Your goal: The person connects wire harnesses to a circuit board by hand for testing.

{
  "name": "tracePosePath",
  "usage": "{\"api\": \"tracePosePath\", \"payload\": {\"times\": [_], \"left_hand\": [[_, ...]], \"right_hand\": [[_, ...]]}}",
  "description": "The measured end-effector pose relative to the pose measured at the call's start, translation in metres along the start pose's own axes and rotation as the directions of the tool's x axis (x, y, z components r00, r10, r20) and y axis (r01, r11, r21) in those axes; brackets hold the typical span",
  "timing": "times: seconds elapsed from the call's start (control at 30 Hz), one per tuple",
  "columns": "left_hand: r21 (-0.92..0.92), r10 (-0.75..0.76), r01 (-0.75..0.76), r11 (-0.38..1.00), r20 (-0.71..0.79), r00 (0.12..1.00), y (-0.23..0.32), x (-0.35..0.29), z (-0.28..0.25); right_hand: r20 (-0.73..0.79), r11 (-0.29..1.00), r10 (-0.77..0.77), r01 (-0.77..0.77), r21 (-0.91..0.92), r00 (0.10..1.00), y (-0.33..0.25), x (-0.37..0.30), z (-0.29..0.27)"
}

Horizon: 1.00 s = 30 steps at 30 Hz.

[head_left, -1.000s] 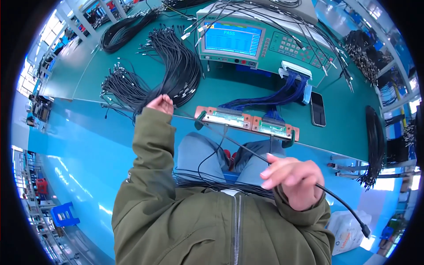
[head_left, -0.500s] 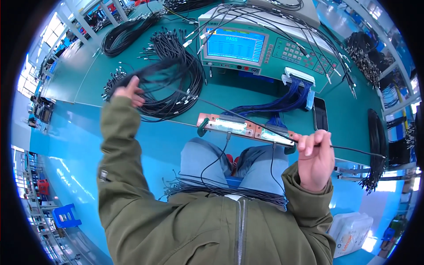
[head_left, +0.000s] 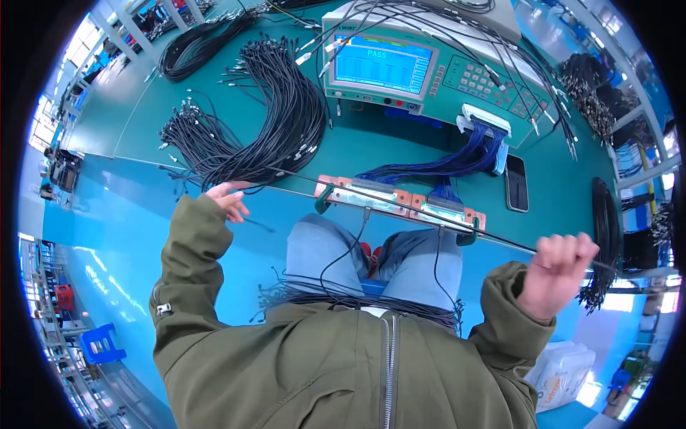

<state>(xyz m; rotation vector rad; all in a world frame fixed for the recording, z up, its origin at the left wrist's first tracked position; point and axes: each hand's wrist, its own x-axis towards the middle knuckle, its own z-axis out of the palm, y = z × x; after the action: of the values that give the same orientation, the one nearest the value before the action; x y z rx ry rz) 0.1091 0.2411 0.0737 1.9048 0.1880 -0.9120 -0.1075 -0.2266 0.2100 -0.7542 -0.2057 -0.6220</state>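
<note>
My right hand point(head_left: 559, 274) is closed around a thin black cable point(head_left: 511, 244), out past the table's front edge at the right. This cable stretches leftward over the front of a test fixture point(head_left: 407, 204) toward the pile. My left hand point(head_left: 229, 201) is at the front edge, below the big pile of black cables point(head_left: 289, 118); its fingers are apart and loosely bent. A blurred dark strand hangs beside those fingers, and I cannot make out whether they touch it. Two cables run from the fixture's front down toward my lap.
A tester point(head_left: 446, 68) with a lit screen stands behind the fixture, linked by blue wires point(head_left: 457, 161). A phone point(head_left: 516, 184) lies at the right. Black cable bundles hang at the right edge point(head_left: 606, 229), lie at the back left point(head_left: 207, 46) and rest across my lap point(head_left: 371, 303).
My left hand has come down and slightly right from over the pile, and the blurred loop there has dropped away. My right hand has moved right and down with the cable.
</note>
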Motion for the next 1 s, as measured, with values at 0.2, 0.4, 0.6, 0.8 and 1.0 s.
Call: {"api": "tracePosePath", "payload": {"times": [0.2, 0.4, 0.6, 0.8, 1.0], "left_hand": [[-0.498, 0.064, -0.174, 0.849, -0.229, 0.971, -0.064, 0.011, -0.031], [-0.844, 0.509, -0.107, 0.525, 0.211, 0.835, -0.051, 0.019, 0.062], [-0.985, 0.389, 0.108, -0.135, 0.048, 0.920, 0.026, 0.011, 0.098], [-0.946, 0.352, -0.030, -0.323, -0.150, 0.924, -0.002, 0.027, 0.151], [-0.909, 0.209, 0.250, -0.333, 0.188, 0.960, -0.009, 0.045, 0.122]], "right_hand": [[0.045, 0.904, -0.427, 0.427, 0.012, 0.903, -0.122, -0.021, -0.026], [-0.117, 0.929, -0.326, 0.341, 0.141, 0.938, -0.179, -0.074, -0.042], [-0.162, 0.930, -0.327, 0.347, 0.121, 0.931, -0.229, -0.129, -0.047], [-0.077, 0.603, -0.541, 0.322, -0.729, 0.837, -0.272, -0.211, -0.102], [-0.310, 0.845, -0.533, 0.472, -0.253, 0.787, -0.289, -0.227, -0.135]]}}
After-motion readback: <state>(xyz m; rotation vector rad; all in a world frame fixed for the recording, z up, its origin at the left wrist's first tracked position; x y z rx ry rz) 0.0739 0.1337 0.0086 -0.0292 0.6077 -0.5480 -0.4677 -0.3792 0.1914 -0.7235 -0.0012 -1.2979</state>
